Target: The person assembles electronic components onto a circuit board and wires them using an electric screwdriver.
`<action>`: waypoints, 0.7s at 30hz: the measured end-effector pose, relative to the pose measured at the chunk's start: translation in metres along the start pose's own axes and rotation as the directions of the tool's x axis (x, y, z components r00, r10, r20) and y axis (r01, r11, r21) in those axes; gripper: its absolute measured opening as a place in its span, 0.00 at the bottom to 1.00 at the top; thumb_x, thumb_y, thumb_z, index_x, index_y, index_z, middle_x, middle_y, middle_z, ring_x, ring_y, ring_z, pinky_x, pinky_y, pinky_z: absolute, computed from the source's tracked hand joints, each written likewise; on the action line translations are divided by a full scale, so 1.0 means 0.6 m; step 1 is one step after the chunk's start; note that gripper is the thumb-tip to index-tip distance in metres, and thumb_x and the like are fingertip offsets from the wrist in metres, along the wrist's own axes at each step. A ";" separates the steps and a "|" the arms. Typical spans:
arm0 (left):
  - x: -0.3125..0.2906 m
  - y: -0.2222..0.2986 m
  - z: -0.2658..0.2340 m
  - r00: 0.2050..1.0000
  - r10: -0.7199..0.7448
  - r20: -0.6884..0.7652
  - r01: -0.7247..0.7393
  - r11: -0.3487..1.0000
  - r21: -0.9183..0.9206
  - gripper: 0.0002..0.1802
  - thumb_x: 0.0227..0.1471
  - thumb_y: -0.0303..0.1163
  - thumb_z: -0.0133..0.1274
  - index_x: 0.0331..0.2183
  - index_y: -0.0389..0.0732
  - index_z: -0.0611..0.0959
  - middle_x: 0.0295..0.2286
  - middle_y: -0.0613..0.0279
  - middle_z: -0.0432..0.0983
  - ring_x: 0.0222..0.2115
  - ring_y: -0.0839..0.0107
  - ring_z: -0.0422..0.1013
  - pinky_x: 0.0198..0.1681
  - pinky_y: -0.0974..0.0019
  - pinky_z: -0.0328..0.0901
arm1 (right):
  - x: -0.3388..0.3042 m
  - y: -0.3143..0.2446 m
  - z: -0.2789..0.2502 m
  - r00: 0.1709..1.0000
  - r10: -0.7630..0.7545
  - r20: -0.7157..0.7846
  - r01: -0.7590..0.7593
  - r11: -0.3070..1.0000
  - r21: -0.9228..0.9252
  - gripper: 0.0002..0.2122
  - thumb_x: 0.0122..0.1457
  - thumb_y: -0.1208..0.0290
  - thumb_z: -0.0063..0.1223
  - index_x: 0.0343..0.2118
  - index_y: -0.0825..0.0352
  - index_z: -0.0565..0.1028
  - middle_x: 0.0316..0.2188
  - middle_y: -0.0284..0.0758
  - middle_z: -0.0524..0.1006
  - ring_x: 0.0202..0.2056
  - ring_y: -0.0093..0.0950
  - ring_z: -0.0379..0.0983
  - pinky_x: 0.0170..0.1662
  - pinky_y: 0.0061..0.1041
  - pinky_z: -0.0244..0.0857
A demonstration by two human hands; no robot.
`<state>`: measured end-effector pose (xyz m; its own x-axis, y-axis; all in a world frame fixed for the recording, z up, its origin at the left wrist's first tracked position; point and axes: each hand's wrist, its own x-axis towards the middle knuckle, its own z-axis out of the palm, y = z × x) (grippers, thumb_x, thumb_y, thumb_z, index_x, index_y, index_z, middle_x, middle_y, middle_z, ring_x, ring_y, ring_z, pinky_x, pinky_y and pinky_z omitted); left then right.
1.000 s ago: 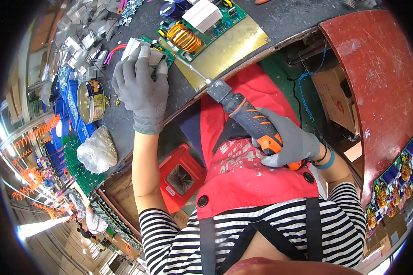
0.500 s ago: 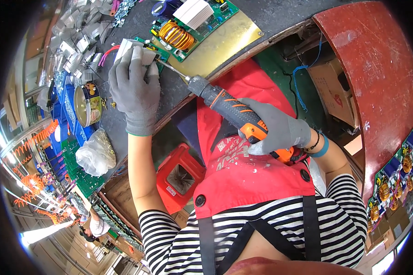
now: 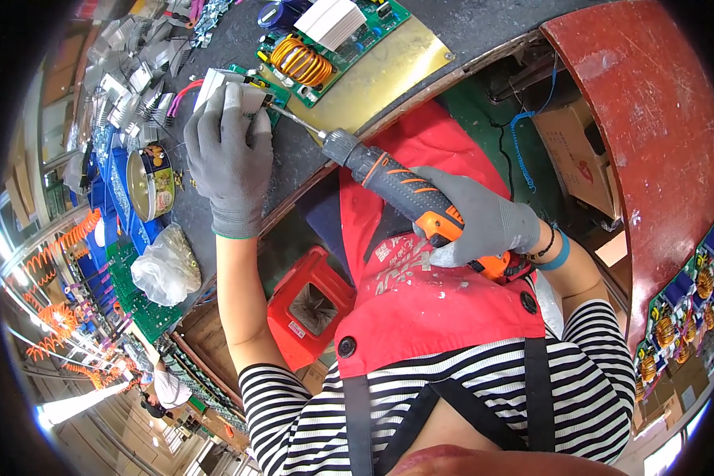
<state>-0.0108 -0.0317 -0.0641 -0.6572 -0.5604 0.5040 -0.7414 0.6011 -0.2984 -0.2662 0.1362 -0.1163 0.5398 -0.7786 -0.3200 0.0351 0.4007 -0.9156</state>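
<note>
Right grip point(image 3: 484, 224) seemingly tight round drill point(image 3: 401, 187)

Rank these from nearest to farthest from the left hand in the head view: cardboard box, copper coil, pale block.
1. Pale block: directly under the fingers of the left hand, touching.
2. Copper coil: ahead and to the hand's right, apart from it.
3. Cardboard box: far off to the right, lower than the worktop.

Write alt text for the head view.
A gloved right hand points a black-and-orange power driver toward a small circuit board, while the gloved left hand rests on a white heatsink. A larger board lies nearby.
</note>
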 end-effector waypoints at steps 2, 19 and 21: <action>0.000 0.000 0.000 1.000 0.000 0.002 0.000 1.000 0.001 0.25 0.42 0.33 0.63 0.45 0.41 0.79 0.43 0.57 0.76 0.43 0.56 0.71 0.46 0.57 0.68 | 0.000 0.002 0.001 1.000 -0.001 -0.005 0.001 1.000 0.001 0.44 0.37 0.68 0.70 0.58 0.72 0.57 0.34 0.35 0.76 0.32 0.22 0.73 0.38 0.24 0.70; 0.000 -0.002 0.002 0.997 0.071 -0.037 -0.070 0.997 0.037 0.23 0.42 0.31 0.63 0.44 0.40 0.79 0.42 0.57 0.76 0.41 0.57 0.72 0.43 0.58 0.70 | 0.003 -0.013 0.030 0.999 0.018 -0.042 -0.014 0.996 0.092 0.40 0.40 0.70 0.68 0.57 0.72 0.58 0.32 0.33 0.73 0.29 0.20 0.71 0.35 0.22 0.69; 0.001 -0.002 0.002 0.997 0.072 -0.039 -0.071 0.997 0.029 0.23 0.42 0.32 0.63 0.44 0.39 0.79 0.42 0.57 0.76 0.41 0.57 0.72 0.43 0.58 0.70 | 0.003 -0.016 0.032 0.999 0.017 -0.031 -0.013 0.993 0.118 0.40 0.40 0.70 0.68 0.57 0.73 0.58 0.32 0.33 0.73 0.29 0.20 0.71 0.35 0.22 0.69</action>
<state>-0.0107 -0.0337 -0.0645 -0.7031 -0.4929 0.5126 -0.6965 0.6226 -0.3567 -0.2493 0.1401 -0.1037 0.5136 -0.7867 -0.3427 0.1271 0.4647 -0.8763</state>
